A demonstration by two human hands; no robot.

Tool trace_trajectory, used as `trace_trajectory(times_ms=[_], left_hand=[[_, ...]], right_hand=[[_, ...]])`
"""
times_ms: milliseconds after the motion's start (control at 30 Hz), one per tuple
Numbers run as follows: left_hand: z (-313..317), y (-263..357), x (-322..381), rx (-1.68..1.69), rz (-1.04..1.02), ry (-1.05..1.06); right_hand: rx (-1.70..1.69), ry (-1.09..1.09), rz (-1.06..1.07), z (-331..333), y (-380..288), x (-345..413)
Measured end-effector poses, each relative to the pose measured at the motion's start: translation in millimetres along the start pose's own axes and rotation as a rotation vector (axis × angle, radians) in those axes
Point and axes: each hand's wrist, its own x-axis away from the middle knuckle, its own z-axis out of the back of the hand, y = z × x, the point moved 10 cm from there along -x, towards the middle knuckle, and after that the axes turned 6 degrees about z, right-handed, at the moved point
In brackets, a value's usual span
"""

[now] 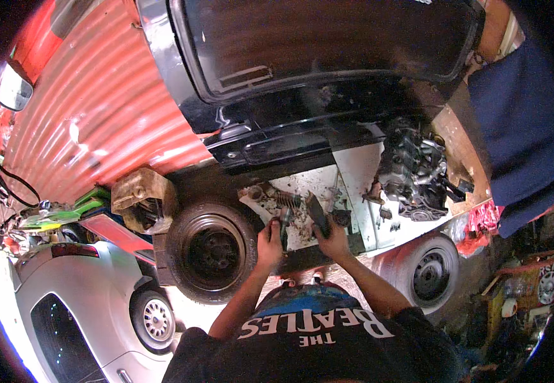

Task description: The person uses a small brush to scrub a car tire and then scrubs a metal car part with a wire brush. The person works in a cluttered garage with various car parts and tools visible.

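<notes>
My left hand (269, 242) grips a slim tool with a dark handle and a light metal end (284, 215), held upright; its exact kind is unclear. In my right hand (333, 242) is a dark, flat, elongated object (316, 210), tilted towards the upper left. Both hands are over a white, dirt-spotted work surface (301, 234). A metal coil spring or ribbed part (287, 198) lies just beyond the tool, beside a round metal part (255, 192). Near my right fingers sits a round dark part (341, 218).
A wheel with tyre (212, 253) stands at left, another wheel (427, 273) at right. An engine assembly (411, 167) occupies the surface's right end. Beyond is a dark car panel (296, 115). A cut-open plastic container (143, 198) and a silver car (80, 297) are at left.
</notes>
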Motion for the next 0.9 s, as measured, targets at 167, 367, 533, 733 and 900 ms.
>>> trace_trajectory(times_ms=[167, 367, 533, 733, 900], left_hand=[[24.0, 16.4, -0.8, -0.146, 0.051, 0.006], [39.8, 29.1, -7.1, -0.159, 0.008, 0.014], [24.9, 42.4, 2.4, -0.122, 0.012, -0.032], [17.9, 41.1, 15.3, 0.031, 0.115, 0.092], [-17.2, 9.0, 28.0, -0.011, 0.230, -0.075]], right_hand=[[-0.107, 0.063, -0.173, -18.1, 11.5, 2.9], [0.118, -0.229, -0.325, -59.4, 25.3, 17.8], [0.029, -0.036, -0.087, -34.9, 2.7, 9.0], [-0.068, 0.012, -0.367, -2.8, 32.5, 14.8], [0.006, -0.124, -0.096, -2.4, 17.5, 9.0]])
